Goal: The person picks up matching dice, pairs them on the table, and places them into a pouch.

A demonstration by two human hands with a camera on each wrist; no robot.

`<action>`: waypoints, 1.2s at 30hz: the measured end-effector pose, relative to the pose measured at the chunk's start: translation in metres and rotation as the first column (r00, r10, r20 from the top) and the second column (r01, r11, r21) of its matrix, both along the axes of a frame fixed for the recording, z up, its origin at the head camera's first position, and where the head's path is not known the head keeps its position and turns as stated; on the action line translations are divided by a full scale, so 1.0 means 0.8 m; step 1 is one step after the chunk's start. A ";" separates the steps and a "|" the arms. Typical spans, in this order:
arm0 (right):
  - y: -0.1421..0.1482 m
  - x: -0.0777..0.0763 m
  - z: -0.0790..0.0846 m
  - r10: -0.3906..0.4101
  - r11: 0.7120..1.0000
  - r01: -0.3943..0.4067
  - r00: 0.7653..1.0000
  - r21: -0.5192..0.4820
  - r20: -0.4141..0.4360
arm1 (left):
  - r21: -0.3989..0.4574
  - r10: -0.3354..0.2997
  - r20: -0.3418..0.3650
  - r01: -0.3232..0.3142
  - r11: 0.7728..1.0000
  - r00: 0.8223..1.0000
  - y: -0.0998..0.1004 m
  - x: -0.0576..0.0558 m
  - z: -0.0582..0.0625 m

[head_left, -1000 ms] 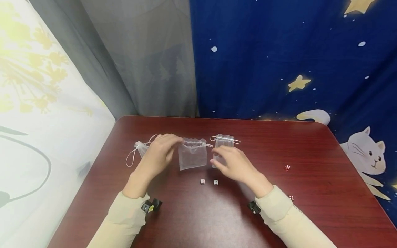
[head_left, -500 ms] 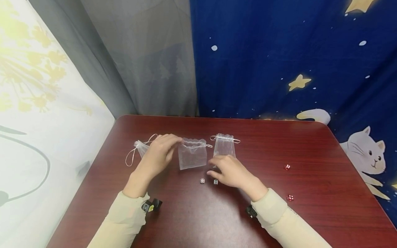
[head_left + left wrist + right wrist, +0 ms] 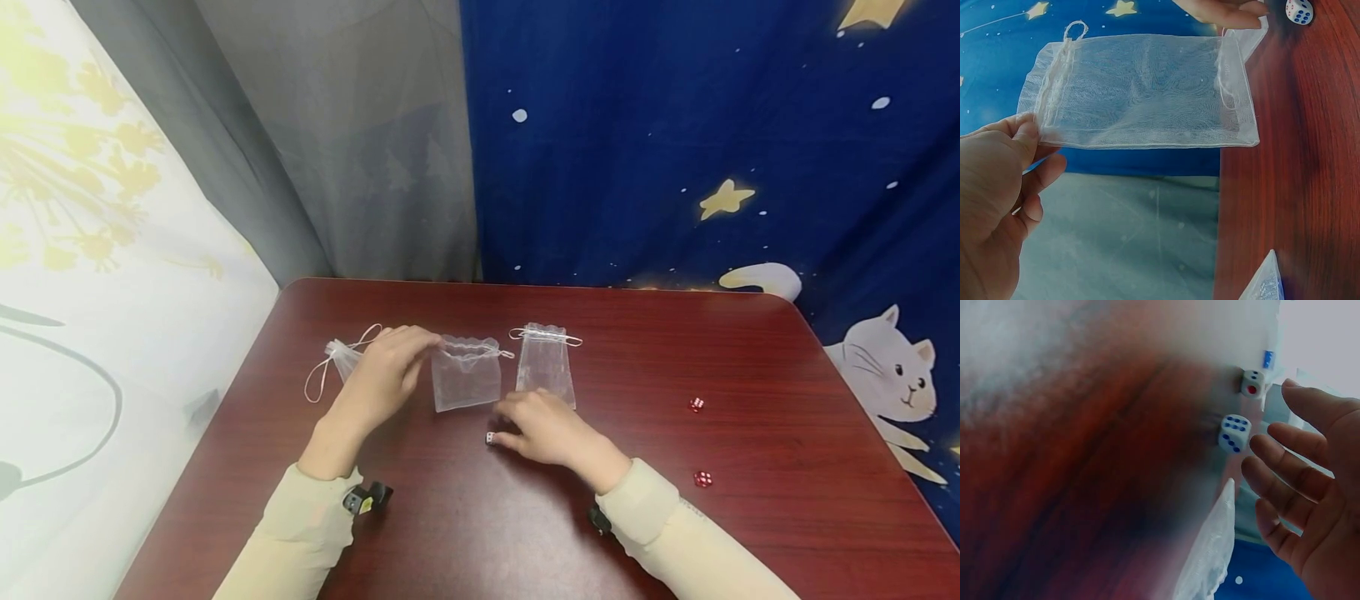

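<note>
My left hand (image 3: 382, 371) pinches the top corner of a sheer white drawstring bag (image 3: 467, 385), holding it upright with its mouth at the top. The left wrist view shows the thumb and finger on the gathered edge of this bag (image 3: 1141, 94). My right hand (image 3: 547, 427) hovers low over the table, fingers loosely bent. Beside its thumb lies a white die (image 3: 490, 437); a second one is hidden by the hand in the head view. Both white dice, the nearer die (image 3: 1235, 433) and the farther die (image 3: 1252, 383), appear just off the fingertips in the right wrist view.
A flat sheer bag (image 3: 546, 367) lies behind my right hand. Another bag (image 3: 343, 358), drawn closed, sits partly behind my left hand. Two red dice, the far die (image 3: 697, 405) and the near die (image 3: 702, 479), lie to the right on the dark red table (image 3: 465, 533).
My right hand has come down and toward me from the flat bag to the white dice, now covering one. The left hand and its bag have stayed in place.
</note>
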State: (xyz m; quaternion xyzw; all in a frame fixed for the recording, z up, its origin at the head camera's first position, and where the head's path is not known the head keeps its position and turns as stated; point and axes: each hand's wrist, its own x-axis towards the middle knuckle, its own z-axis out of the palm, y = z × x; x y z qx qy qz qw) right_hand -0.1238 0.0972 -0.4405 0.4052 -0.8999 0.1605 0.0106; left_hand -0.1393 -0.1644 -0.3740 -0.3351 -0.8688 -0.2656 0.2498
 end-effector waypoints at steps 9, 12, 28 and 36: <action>-0.008 0.002 -0.011 -0.016 0.997 0.017 1.000 0.073 -0.017 | 0.000 -0.007 -0.002 0.007 1.000 1.000 0.000 -0.001 -0.002; -0.010 0.002 -0.013 -0.007 0.997 0.009 1.000 0.077 -0.023 | 0.001 -0.008 0.002 0.008 1.000 1.000 0.000 -0.001 -0.003; -0.012 0.003 -0.018 0.030 0.996 -0.024 0.997 0.086 -0.074 | -0.012 0.008 0.023 -0.007 1.000 1.000 -0.001 0.002 -0.005; -0.003 0.002 -0.005 0.000 0.999 0.003 0.998 0.051 -0.063 | -0.010 0.010 0.027 -0.010 1.000 1.000 -0.002 0.004 -0.003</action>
